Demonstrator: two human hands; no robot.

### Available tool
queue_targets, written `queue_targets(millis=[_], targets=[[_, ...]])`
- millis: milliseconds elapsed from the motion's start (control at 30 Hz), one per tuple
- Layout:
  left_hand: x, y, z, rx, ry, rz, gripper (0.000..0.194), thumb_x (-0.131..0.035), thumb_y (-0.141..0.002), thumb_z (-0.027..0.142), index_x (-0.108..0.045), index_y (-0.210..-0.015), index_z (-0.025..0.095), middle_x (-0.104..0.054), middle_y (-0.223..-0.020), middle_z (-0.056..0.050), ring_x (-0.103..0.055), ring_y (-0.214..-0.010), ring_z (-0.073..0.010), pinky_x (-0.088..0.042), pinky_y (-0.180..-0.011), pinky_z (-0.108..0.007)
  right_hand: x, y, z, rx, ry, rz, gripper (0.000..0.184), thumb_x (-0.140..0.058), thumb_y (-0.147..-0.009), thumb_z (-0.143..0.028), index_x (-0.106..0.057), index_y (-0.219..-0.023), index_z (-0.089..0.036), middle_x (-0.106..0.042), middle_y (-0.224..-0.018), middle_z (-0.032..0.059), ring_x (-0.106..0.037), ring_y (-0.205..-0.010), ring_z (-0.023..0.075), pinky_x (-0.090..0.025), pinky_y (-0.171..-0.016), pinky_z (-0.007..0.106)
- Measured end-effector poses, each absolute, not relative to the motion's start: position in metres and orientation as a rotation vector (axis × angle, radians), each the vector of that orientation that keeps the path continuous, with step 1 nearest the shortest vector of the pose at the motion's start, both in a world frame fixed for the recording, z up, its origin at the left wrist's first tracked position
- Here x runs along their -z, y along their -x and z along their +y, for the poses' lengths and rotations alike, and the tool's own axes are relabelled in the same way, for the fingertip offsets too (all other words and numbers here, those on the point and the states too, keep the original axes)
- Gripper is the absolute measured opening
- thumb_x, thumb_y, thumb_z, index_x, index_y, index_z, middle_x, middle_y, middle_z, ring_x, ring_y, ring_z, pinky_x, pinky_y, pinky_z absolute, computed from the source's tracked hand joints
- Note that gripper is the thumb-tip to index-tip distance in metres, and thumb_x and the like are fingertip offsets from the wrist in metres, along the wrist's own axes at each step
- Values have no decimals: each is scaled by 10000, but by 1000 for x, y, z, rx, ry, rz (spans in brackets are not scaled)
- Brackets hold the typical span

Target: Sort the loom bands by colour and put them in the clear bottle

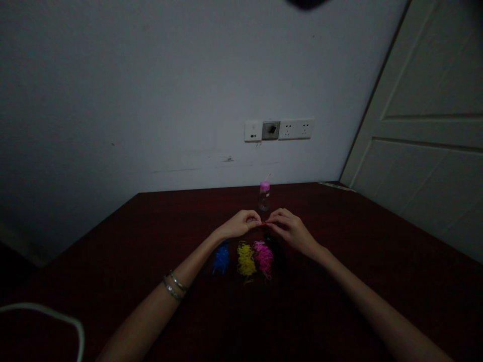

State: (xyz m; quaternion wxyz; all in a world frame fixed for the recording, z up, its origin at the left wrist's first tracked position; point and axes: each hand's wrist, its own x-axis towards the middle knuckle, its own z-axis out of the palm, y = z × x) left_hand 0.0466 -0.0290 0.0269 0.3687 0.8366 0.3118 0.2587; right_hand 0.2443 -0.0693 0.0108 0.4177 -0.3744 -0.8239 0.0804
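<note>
My left hand (243,223) and my right hand (289,229) meet fingertip to fingertip above the table. Stretched between their pinched fingers is a small reddish rubber band (263,223), mostly hidden by the fingertips. Just below the hands lie loose piles of thin, small rubber bands: a blue pile (221,259) under my left wrist, a yellow pile (246,260) in the middle and a pink pile (263,259) right beside it. Something dark (268,239) sits by the pink pile, near my right hand, too dim to make out.
A clear bottle (264,198) with a pink lid and straw stands behind my hands on the dark red table (181,211). Wall sockets (279,130) are above it. A white cable (49,311) curves at the lower left. A pale door (426,130) stands at the right.
</note>
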Motion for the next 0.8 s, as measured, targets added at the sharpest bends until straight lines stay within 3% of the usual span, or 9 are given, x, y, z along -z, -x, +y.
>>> queue_targets(millis=[267, 500, 800], targets=[[-18, -45, -16, -841, -1961, 980, 171, -547, -737, 237, -593, -819, 94, -587, -691, -19, -504, -611, -86, -379, -564, -191, -9, -306, -42, -355, 1092, -2017, 209, -546, -776, -373, -669, -809, -208, -579, -891, 63, -560, -822, 178, -458, -751, 330], [-6, -41, -8, -788, -1984, 1084, 147, -562, -716, 202, -645, -747, 84, -654, -766, -64, -558, -679, -117, -411, -621, -212, 14, -335, -26, -583, 1176, -2177, 239, -571, -734, -414, -685, -734, -203, -617, -858, 54, -574, -803, 174, -456, -787, 344], [10, -33, -3, -624, -2271, 1230, 186, -567, -708, 248, -687, -767, 118, -659, -725, -39, -555, -648, -127, -391, -587, -204, 18, -336, -25, -573, 1224, -2134, 230, -596, -718, -394, -695, -816, -211, -616, -902, 57, -578, -835, 180, -449, -803, 348]])
